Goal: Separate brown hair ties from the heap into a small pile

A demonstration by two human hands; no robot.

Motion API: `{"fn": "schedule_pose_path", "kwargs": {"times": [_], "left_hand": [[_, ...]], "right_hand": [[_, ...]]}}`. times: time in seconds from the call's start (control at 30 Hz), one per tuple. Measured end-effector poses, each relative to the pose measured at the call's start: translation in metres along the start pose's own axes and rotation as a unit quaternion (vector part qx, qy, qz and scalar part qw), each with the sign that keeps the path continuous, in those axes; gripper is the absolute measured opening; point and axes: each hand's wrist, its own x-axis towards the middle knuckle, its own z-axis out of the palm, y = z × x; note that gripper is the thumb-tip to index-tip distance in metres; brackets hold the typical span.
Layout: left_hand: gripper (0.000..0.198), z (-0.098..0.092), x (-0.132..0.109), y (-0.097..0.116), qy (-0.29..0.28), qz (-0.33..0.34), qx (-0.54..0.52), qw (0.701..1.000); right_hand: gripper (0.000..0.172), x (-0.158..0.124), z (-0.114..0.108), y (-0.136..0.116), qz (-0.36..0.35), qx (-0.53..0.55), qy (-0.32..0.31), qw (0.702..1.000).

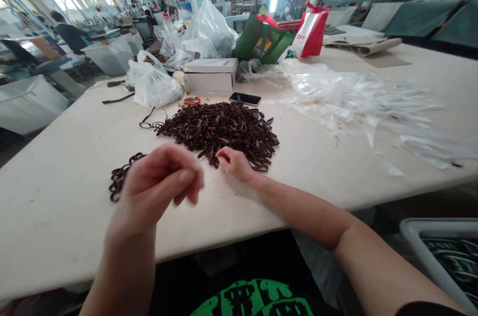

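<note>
A large heap of dark brown strip loops (224,129) lies on the pale table in front of me. My right hand (236,162) is at the near edge of this heap, its thumb and fingers pinched on a dark brown loop. My left hand (164,181) is raised above the table to the left, slightly blurred, with fingers curled in against the thumb. Whatever it may hold is hidden. Behind its wrist is a smaller cluster of brown loops (121,176), partly covered by the hand.
Behind the heap are a phone (245,99), red-handled scissors (191,101), a white box (209,74) and a white plastic bag (155,82). A green bag (261,40) and a red-and-white bag (310,32) stand farther back. Clear plastic strips (354,102) spread across the right side.
</note>
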Motion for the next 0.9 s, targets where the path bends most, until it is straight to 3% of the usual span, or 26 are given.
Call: {"fn": "schedule_pose_path", "kwargs": {"times": [0.07, 0.17, 0.3, 0.47, 0.7, 0.9], "left_hand": [[0.017, 0.003, 0.022, -0.028, -0.025, -0.03, 0.133, 0.99], [0.015, 0.012, 0.048, -0.079, -0.043, -0.088, 0.341, 0.935], [0.022, 0.03, 0.063, -0.122, -0.042, -0.134, 0.451, 0.881], [0.021, 0.041, 0.068, -0.131, -0.03, -0.162, 0.478, 0.863], [0.009, 0.018, 0.062, -0.138, -0.035, -0.172, 0.452, 0.874], [0.014, 0.014, 0.038, -0.119, -0.057, -0.078, 0.428, 0.899]], "right_hand": [[0.017, 0.003, 0.0, 0.002, 0.025, 0.049, 0.033, 0.998], [0.018, 0.007, -0.002, 0.005, 0.041, 0.089, 0.046, 0.994], [0.017, 0.008, -0.003, 0.007, 0.018, 0.056, 0.063, 0.996], [0.017, 0.007, -0.003, 0.007, -0.003, 0.017, 0.043, 0.999], [0.014, 0.005, -0.004, 0.003, -0.007, -0.019, 0.016, 1.0], [0.038, 0.005, -0.003, 0.001, -0.069, 0.031, 0.034, 0.997]]}}
